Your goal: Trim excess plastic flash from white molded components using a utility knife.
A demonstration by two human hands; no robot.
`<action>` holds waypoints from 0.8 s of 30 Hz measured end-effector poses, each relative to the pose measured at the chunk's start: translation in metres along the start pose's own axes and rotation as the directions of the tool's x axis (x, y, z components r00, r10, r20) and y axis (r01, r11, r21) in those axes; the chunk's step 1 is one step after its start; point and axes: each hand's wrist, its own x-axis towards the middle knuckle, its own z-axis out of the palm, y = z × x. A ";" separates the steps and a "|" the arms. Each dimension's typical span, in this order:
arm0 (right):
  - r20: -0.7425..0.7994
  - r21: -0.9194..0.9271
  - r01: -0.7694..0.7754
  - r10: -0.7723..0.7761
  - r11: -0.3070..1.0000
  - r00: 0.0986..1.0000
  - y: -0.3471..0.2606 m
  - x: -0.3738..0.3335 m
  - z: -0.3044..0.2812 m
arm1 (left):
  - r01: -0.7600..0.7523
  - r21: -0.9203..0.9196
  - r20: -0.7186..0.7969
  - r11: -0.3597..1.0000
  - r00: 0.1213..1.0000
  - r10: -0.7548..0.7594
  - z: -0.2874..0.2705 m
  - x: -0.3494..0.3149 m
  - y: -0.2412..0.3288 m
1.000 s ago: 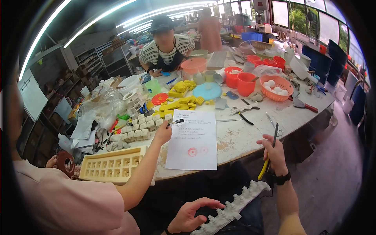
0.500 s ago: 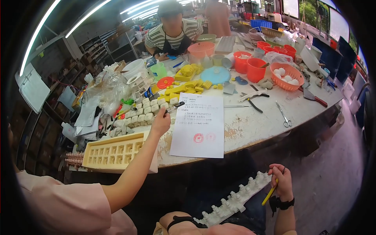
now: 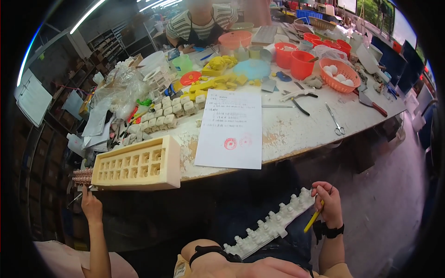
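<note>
My right hand [image 3: 329, 204], with a black band at its wrist, is closed round a slim tool with a yellow handle [image 3: 314, 221]. Its fingers are at the upper right end of a long white strip [image 3: 271, 226] studded with rows of rounded knobs. The strip slants over my lap, and its lower left end lies near a black strap across bare skin. At the lower edge shows more bare skin, possibly my left hand [image 3: 273, 268]; its fingers cannot be made out, and neither can anything in it.
A co-worker's hand [image 3: 92, 206] holds a thin tool beside a cream mould block [image 3: 169, 162] with square hollows. On the table [image 3: 287, 139] lie a written sheet [image 3: 229, 157], white blocks [image 3: 160, 121], yellow pieces, scissors [image 3: 336, 120] and pliers. Another person sits across, behind red tubs [image 3: 303, 67].
The co-worker's hand has moved left and down, from beside the white blocks to the mould's left end. My right hand remains at the strip's end. The table appears higher in view.
</note>
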 end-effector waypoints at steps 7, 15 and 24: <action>0.030 0.058 -0.061 0.059 0.996 0.998 0.011 -0.019 -0.004 | 0.667 0.414 -0.403 0.620 0.745 -0.532 -0.022 -0.025 0.057; -0.010 -0.003 -0.077 0.077 0.997 0.997 0.013 -0.012 0.000 | 0.759 0.339 -0.813 -0.556 -0.062 -0.580 -0.113 -0.195 0.067; -0.364 -0.695 -0.129 -0.193 0.707 0.911 0.058 0.043 -0.045 | 0.750 0.231 -0.676 -0.620 -0.335 -0.657 -0.120 -0.263 0.083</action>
